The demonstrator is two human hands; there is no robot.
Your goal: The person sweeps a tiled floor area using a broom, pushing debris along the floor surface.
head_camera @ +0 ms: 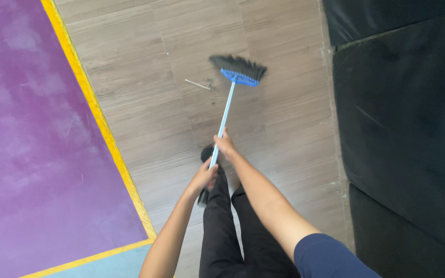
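A broom with a light blue handle [224,117] and a blue head with dark bristles [239,68] reaches out over the wood-look floor [145,118]. My right hand [225,144] grips the handle higher up the shaft. My left hand [205,177] grips it lower, near the black end. The bristles rest on the floor just right of a thin pale stick-like scrap [198,84]. My legs in black trousers [227,226] stand below the hands.
A purple mat [37,144] with a yellow border [104,128] covers the left side. Black padded mats [403,128] run along the right edge. A light blue patch [109,265] lies at the bottom left.
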